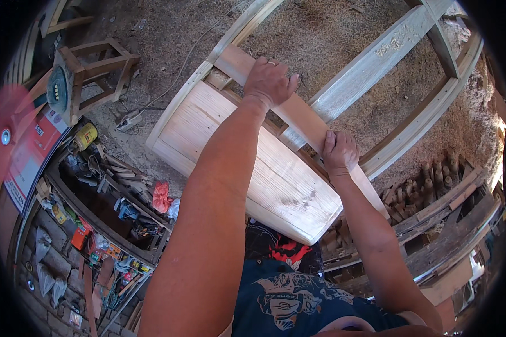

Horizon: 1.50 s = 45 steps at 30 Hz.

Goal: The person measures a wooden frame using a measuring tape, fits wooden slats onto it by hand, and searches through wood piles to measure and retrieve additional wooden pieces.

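A long, flat wooden board (305, 119) lies slantwise over a pale wooden frame (371, 67). My left hand (269, 83) grips it toward its upper left end, fingers curled over the far edge. Farther along toward the right, my right hand (340, 153) is closed on the same board, thumb and fingers bent at its edge. Just nearer to me, a broad panel of light planks (287, 188) sits in the end of the frame, partly covered by my left forearm. Gaps and a crosspiece show beneath the board.
Sawdust covers the ground (168, 50). At left stand a wooden stool frame (98, 70), a fan with blurred red blades (17, 132) and a tool-filled box (107, 208). A power strip (130, 119) with a cord lies nearby. Stacked wood pieces (427, 188) fill the right.
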{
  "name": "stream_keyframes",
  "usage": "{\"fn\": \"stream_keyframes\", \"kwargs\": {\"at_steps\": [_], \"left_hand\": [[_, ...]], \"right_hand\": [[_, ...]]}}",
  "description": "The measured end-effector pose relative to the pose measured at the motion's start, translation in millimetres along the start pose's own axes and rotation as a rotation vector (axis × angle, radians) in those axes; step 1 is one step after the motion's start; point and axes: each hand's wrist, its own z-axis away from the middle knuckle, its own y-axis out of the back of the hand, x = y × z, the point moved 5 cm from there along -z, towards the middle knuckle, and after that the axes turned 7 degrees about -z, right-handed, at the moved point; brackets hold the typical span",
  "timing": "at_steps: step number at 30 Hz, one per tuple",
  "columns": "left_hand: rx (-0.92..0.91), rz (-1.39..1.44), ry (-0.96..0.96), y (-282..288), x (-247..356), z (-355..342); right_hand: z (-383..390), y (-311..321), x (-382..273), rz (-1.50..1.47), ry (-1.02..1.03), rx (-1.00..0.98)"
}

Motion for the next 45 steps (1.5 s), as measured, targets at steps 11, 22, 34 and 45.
{"fn": "stream_keyframes", "kwargs": {"at_steps": [11, 22, 34, 45], "left_hand": [[-0.094, -0.037, 0.012, -1.0, 2.2, 0.4], [0.06, -0.106, -0.106, 6.2, 16.0, 1.8], [0.083, -0.037, -0.137, 35.1, 112.5, 145.2], [-0.259, -0.151, -0.134, 41.1, 220.5, 281.8]], "right_hand": [[0.1, 0.8, -0.7, -0.004, 0.021, -0.007], [1.8, 18.7, 0.6, -0.01, -0.068, 0.005], [16.1, 26.9, 24.5, -0.205, -0.162, -0.168], [328.3, 260.5, 233.4, -0.206, -0.426, 0.642]]}}
